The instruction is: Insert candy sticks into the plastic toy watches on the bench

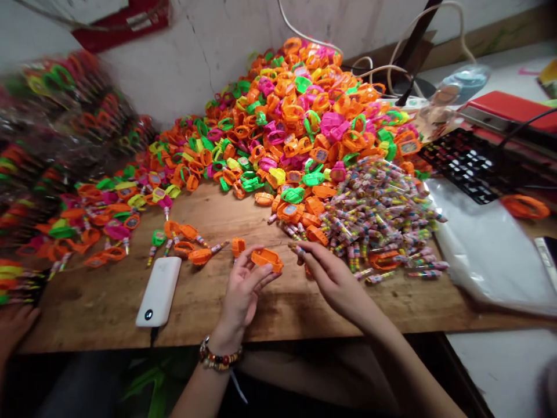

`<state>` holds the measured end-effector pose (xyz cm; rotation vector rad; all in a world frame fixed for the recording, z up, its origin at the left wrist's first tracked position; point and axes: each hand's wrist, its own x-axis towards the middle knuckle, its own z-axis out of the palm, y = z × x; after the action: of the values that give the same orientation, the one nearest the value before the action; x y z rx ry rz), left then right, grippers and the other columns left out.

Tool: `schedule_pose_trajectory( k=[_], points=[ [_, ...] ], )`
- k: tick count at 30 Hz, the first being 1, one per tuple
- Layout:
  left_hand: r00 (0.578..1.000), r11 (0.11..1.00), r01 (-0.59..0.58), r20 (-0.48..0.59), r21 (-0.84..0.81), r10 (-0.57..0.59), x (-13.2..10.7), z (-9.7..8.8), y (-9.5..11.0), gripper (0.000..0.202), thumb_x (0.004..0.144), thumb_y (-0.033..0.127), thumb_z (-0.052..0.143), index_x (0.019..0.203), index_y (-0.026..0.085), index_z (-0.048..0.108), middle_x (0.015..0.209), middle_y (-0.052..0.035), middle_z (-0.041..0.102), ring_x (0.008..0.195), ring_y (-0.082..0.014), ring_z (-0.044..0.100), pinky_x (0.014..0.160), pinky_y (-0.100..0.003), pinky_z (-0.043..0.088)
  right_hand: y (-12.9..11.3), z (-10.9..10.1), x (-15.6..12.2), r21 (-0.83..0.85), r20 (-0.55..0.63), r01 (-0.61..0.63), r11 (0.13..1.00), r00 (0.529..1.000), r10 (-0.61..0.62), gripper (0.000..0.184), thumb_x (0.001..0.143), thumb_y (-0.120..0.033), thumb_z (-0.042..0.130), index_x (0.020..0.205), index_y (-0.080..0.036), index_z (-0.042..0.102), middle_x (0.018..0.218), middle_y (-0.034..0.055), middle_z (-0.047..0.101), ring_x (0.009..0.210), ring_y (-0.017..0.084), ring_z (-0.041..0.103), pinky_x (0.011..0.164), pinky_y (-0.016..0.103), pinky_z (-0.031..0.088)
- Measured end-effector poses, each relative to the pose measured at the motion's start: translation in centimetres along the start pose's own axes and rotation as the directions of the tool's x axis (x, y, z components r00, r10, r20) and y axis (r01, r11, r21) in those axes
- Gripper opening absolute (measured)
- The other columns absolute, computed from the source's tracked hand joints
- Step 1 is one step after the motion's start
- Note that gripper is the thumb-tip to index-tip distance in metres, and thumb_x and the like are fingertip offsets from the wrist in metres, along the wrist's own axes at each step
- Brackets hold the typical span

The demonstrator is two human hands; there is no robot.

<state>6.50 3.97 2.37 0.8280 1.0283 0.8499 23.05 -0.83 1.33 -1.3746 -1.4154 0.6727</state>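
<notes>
My left grip (243, 285) is clamped on an orange toy watch (266, 260), held up just above the surface (287, 310). My right grip (333, 277) is pinched together on a slim printed stick (296, 251), near the watch but apart from it. The print on the stick is too small to read, as are the picture labels in the heap of toy watches (300, 116) and the wrappers in the pile of sticks (378, 215). The white device (162, 284) at my left bears a small dark round display, also unreadable. The surface is worn, stained wood; clear plastic bags (483, 249) lie at its right. Behind rises a scuffed, cracked pale wall (174, 69) with a red panel (126, 29), its label blurred. Another person's hand (20, 326) rests at the left edge.
</notes>
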Motion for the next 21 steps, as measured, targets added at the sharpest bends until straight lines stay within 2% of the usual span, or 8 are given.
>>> schedule_pose_trajectory(
  k=[2, 7, 10, 14, 17, 21],
  points=[
    [0.999, 0.999, -0.034, -0.033, -0.008, 0.034, 0.0, 0.4, -0.1, 0.05, 0.059, 0.029, 0.081, 0.102, 0.017, 0.059, 0.085, -0.003, 0.068, 0.077, -0.0179, 0.069, 0.076, -0.035, 0.058, -0.9, 0.5, -1.1, -0.019, -0.016, 0.004, 1.0, 1.0, -0.004, 0.022, 0.097, -0.027, 0.042, 0.107, -0.019, 0.06, 0.09, 0.0065, 0.068, 0.083, 0.017, 0.065, 0.075, 0.028, 0.054],
    [0.976, 0.976, -0.195, -0.085, 0.092, 0.203, -0.3, 1.0, -1.1, 0.045, 0.063, 0.03, 0.081, 0.1, 0.015, 0.061, 0.086, -0.004, 0.069, 0.074, -0.0175, 0.069, 0.073, -0.035, 0.061, -1.7, 2.0, -2.4, -0.22, -0.132, 0.033, 0.975, 0.989, -0.064, 0.022, 0.098, -0.023, 0.04, 0.105, -0.018, 0.06, 0.093, 0.0093, 0.068, 0.086, 0.019, 0.066, 0.077, 0.03, 0.054],
    [0.953, 0.948, -0.274, -0.088, 0.162, 0.29, -0.4, 0.9, -1.5, 0.04, 0.065, 0.029, 0.08, 0.099, 0.016, 0.063, 0.091, -0.0038, 0.07, 0.077, -0.0166, 0.07, 0.074, -0.032, 0.061, -1.8, 2.2, -2.7, -0.297, -0.114, 0.026, 0.954, 0.991, -0.063, 0.024, 0.099, -0.023, 0.038, 0.108, -0.015, 0.059, 0.094, 0.0113, 0.069, 0.086, 0.021, 0.067, 0.077, 0.032, 0.055],
    [0.924, 0.904, -0.336, -0.094, 0.263, 0.371, -0.7, 1.1, -1.1, 0.036, 0.065, 0.024, 0.08, 0.096, 0.016, 0.064, 0.092, -0.0035, 0.072, 0.078, -0.0156, 0.071, 0.074, -0.026, 0.06, -1.7, 2.0, -2.9, -0.287, -0.129, 0.037, 0.957, 0.989, -0.077, 0.026, 0.099, -0.024, 0.038, 0.11, -0.013, 0.059, 0.094, 0.0118, 0.07, 0.083, 0.02, 0.069, 0.075, 0.03, 0.056],
    [0.907, 0.873, -0.362, -0.093, 0.326, 0.411, -0.9, 1.3, -0.6, 0.034, 0.065, 0.023, 0.079, 0.095, 0.016, 0.063, 0.091, -0.0042, 0.073, 0.076, -0.0166, 0.072, 0.071, -0.026, 0.06, -1.6, 2.1, -2.8, -0.292, -0.136, 0.043, 0.955, 0.987, -0.086, 0.026, 0.099, -0.023, 0.039, 0.11, -0.013, 0.06, 0.089, 0.0113, 0.071, 0.078, 0.019, 0.069, 0.073, 0.03, 0.057],
    [0.91, 0.863, -0.362, -0.068, 0.353, 0.409, -1.1, 1.5, -0.2, 0.032, 0.065, 0.021, 0.079, 0.093, 0.017, 0.063, 0.09, -0.0044, 0.074, 0.076, -0.0178, 0.073, 0.07, -0.026, 0.06, -1.4, 2.3, -2.7, -0.309, -0.165, 0.034, 0.951, 0.982, -0.089, 0.027, 0.098, -0.022, 0.039, 0.109, -0.011, 0.061, 0.092, 0.0128, 0.071, 0.083, 0.02, 0.069, 0.073, 0.03, 0.056]
  ],
)
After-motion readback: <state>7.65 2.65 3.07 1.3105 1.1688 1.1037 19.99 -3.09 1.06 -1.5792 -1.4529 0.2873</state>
